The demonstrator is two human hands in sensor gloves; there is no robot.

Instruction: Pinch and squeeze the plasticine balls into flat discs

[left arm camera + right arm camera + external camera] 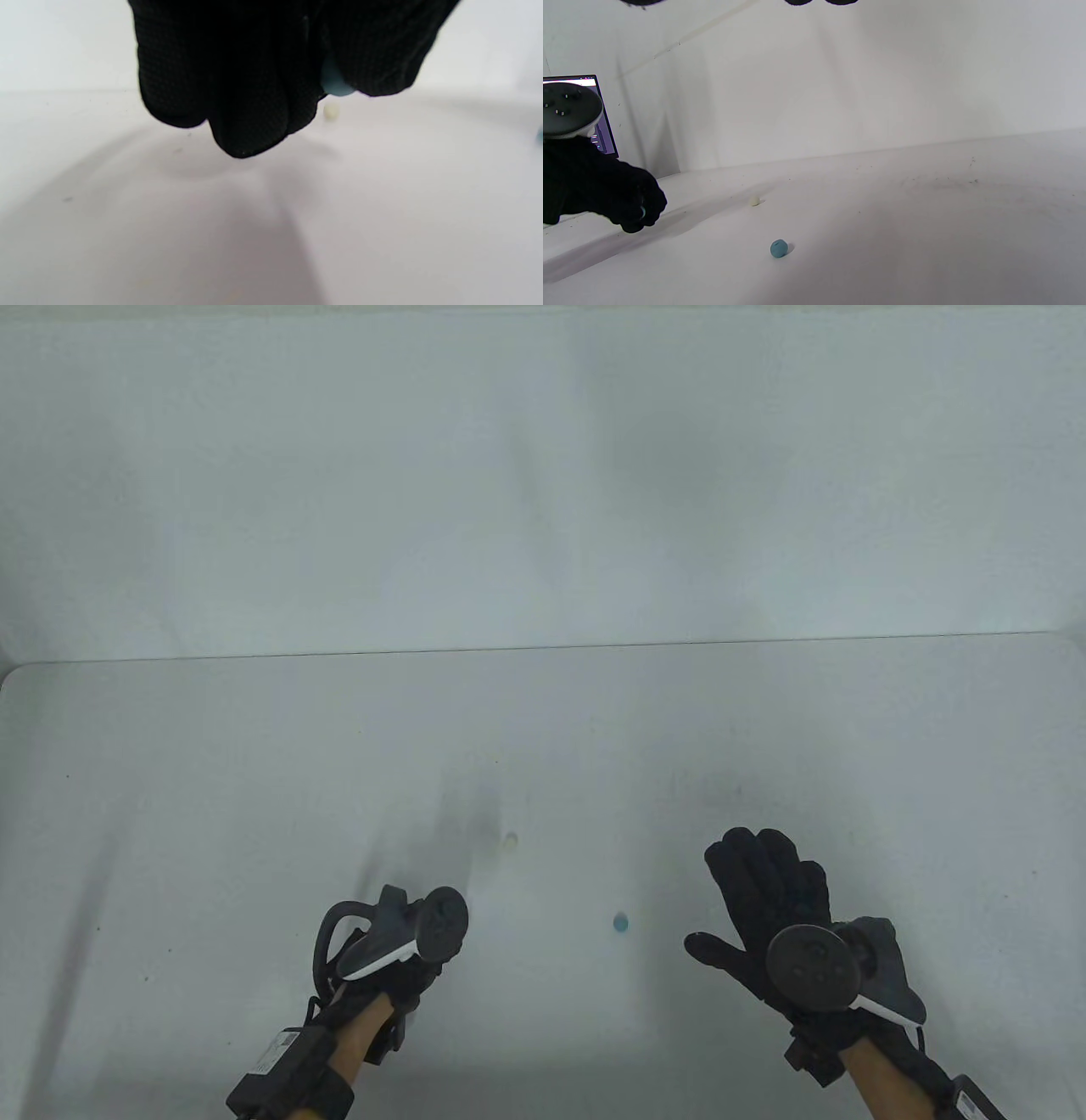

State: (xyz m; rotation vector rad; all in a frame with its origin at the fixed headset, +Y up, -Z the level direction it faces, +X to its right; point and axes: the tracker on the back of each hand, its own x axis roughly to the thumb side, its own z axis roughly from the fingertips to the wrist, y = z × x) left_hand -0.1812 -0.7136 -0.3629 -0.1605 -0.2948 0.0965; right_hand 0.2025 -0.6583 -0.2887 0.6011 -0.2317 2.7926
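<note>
My left hand (407,959) hovers low over the near left of the table. Its fingers (237,97) pinch a light blue piece of plasticine (335,82), seen in the left wrist view and as a small blue spot in the fist in the right wrist view (642,211). A blue ball (620,922) lies on the table between the hands, also in the right wrist view (779,248). A small cream ball (510,840) lies farther back; it shows in both wrist views (331,111) (754,200). My right hand (764,891) is open and empty, fingers spread flat, right of the blue ball.
The white table (254,780) ends at a white wall (543,475) behind. A lit screen (602,127) stands at the left edge of the right wrist view.
</note>
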